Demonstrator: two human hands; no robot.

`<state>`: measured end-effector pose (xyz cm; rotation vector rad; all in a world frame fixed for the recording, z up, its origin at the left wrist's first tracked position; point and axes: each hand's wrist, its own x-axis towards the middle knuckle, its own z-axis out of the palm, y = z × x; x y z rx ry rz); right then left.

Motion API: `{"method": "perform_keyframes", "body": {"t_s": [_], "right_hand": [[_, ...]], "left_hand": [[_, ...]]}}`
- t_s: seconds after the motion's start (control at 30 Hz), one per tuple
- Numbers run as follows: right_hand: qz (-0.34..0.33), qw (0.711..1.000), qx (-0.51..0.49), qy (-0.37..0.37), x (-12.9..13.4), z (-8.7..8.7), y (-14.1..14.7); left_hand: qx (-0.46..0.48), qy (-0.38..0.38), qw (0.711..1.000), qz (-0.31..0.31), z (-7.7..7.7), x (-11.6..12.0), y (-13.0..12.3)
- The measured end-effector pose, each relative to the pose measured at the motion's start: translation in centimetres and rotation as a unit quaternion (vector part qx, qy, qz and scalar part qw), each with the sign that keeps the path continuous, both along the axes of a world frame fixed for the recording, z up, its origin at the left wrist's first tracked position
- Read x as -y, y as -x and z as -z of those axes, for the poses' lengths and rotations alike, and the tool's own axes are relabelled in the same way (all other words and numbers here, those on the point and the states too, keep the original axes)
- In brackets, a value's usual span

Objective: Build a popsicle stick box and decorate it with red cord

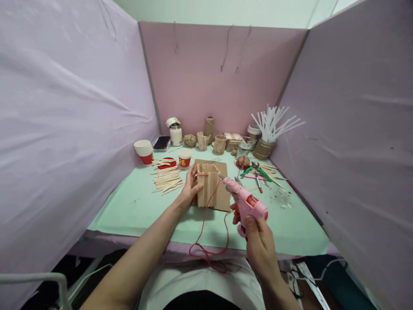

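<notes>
My left hand [192, 188] grips the left side of a small box of upright craft sticks [207, 191], which stands over a piece of brown cardboard [223, 196]. Red yarn [202, 232] lies along the box's upper edge, then trails down over the table's front edge onto my lap. In my right hand [260, 234] is a pink hot glue gun [247, 202], wrapped by the fingers around its handle. Its nozzle points up and left, close to the box's upper right edge; whether they touch I cannot tell.
Loose craft sticks [167, 178] and paper cups [143, 151] lie to the left. On the right are green-handled pliers [264, 174], a red-capped pen [258, 184] and a ball of red yarn [242, 162]. Jars, twine [190, 141] and white sticks [272, 122] line the back. Fabric-covered panels enclose three sides.
</notes>
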<state>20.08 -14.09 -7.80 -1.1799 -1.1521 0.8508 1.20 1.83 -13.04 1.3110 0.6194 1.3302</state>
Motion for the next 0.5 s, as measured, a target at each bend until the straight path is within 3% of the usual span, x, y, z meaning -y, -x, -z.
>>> {"method": "perform_keyframes", "body": {"t_s": [0.4, 0.5], "right_hand": [[-0.015, 0.999, 0.041, -0.001, -1.4, 0.8, 1.9], [-0.049, 0.999, 0.016, 0.006, -1.5, 0.6, 2.1]], "left_hand": [[0.0, -0.031, 1.0, 0.002, 0.3, -0.1, 0.0], [-0.005, -0.027, 1.0, -0.004, 0.2, 0.0, 0.0]]}}
